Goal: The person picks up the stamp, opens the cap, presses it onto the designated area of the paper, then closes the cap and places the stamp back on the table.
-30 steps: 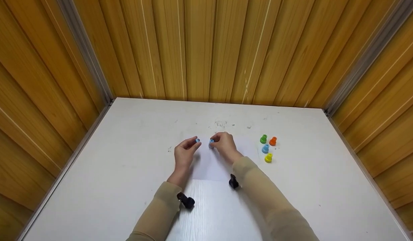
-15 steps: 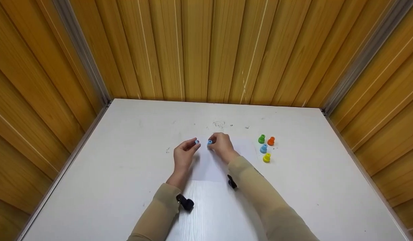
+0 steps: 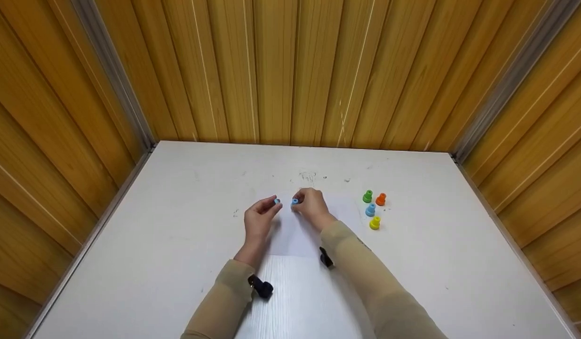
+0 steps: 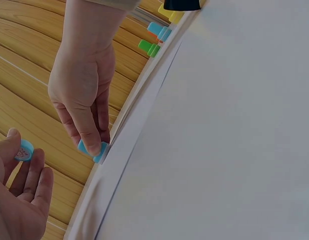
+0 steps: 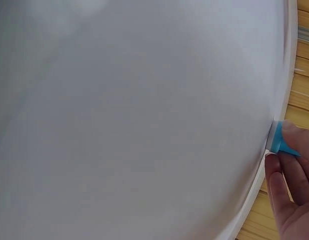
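Observation:
My right hand (image 3: pixel 314 206) pinches a small light-blue stamp (image 3: pixel 295 201) upright on a white sheet of paper (image 3: pixel 292 238). In the right wrist view, the pale base of that stamp (image 5: pixel 276 136) meets the paper, thumb and fingers gripping its blue part. Off to the left, my left hand (image 3: pixel 258 220) holds a round blue cap (image 4: pixel 25 150) between thumb and fingers, raised above the sheet. A reddish pattern shows on the cap's face in the left wrist view. What lies under the stamp is hidden.
Right of the paper stand several more stamps: a green one (image 3: pixel 367 197), an orange one (image 3: pixel 380 199), a light-blue one (image 3: pixel 370 210) and a yellow one (image 3: pixel 375 223). The white table (image 3: pixel 177 263) ends at wood-look walls (image 3: pixel 281 70) behind and on both sides.
The head view has shifted very slightly. Both hands keep their holds on the stamp and the cap in nearly the same places.

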Tool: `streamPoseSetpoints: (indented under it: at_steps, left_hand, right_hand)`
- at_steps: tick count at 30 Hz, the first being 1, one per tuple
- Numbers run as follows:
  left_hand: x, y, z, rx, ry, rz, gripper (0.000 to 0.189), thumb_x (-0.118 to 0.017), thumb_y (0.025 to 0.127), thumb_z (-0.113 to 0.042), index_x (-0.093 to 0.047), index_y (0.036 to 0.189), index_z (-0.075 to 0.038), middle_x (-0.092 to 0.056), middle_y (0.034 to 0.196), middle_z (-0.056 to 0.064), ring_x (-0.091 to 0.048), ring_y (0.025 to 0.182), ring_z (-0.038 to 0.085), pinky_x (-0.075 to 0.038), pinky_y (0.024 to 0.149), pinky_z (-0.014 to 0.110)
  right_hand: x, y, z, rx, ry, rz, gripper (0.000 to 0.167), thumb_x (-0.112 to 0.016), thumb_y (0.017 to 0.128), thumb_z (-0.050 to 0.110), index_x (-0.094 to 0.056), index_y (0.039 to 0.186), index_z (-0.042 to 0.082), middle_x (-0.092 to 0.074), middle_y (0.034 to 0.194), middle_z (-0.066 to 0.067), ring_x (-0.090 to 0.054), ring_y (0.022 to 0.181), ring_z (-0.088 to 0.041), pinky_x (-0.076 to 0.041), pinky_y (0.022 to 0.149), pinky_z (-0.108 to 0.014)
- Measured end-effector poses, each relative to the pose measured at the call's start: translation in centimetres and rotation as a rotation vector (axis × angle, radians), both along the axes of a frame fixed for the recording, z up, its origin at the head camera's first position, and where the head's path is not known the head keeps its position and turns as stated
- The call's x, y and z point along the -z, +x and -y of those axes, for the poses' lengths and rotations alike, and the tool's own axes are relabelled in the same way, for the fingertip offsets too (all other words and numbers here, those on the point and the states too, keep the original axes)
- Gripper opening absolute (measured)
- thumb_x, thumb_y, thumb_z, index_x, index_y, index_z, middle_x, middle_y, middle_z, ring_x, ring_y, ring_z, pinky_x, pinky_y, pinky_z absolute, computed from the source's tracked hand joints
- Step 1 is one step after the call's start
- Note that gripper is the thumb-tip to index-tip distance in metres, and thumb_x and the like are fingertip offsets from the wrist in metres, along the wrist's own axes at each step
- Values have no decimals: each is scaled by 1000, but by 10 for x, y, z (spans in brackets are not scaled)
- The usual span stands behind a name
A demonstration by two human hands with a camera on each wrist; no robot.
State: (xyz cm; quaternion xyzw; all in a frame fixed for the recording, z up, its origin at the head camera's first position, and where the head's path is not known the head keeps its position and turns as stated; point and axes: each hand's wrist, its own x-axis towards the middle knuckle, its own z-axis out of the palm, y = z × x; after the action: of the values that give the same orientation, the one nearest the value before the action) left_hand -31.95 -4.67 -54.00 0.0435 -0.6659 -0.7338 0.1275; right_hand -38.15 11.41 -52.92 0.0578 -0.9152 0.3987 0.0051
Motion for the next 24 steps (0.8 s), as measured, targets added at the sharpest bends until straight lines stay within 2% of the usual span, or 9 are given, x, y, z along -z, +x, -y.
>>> streamPoseSetpoints:
  at_steps: [8, 12, 17, 21, 24]
  left_hand:
    - [1, 0, -2, 5, -20, -21, 28, -80, 88, -3, -75, 114, 4, -77, 112, 19, -75, 103, 24, -62, 82, 18]
    - [0, 0, -3, 9, -36, -20, 29, -80, 88, -5, -75, 115, 4, -77, 113, 19, -76, 104, 23, -62, 83, 19]
    - [-1, 3, -7, 50, -22, 2, 30, -78, 90, -5, -74, 118, 4, -77, 113, 18, -77, 97, 19, -64, 84, 24]
    - [-2, 5, -11, 117, 8, 2, 31, -77, 91, -4, -73, 120, 5, -76, 114, 19, -77, 93, 16, -64, 84, 25]
    - [-3, 8, -15, 177, 26, 9, 32, -76, 91, -4, -72, 122, 6, -75, 114, 20, -77, 94, 17, -64, 85, 27]
  right_hand:
    - [0, -1, -5, -30, -27, -6, 17, -84, 81, 0, -76, 96, 4, -78, 95, -10, -72, 90, -22, -61, 86, -34]
    - [-6, -1, -13, 4, -112, -34, 21, -86, 82, 5, -78, 101, 4, -79, 98, -11, -75, 93, -23, -62, 86, -32]
    - [-16, 9, -28, 118, -426, -74, 27, -85, 84, 9, -78, 108, 2, -79, 103, -13, -75, 95, -20, -63, 87, -30]
    - [-14, 26, -37, 169, -725, 1, 30, -81, 87, 6, -74, 114, -4, -79, 103, -10, -75, 93, -13, -63, 93, -31]
    - [-7, 40, -37, 181, -875, 75, 31, -78, 90, 1, -70, 118, -8, -79, 100, -5, -74, 92, -10, -63, 92, -29]
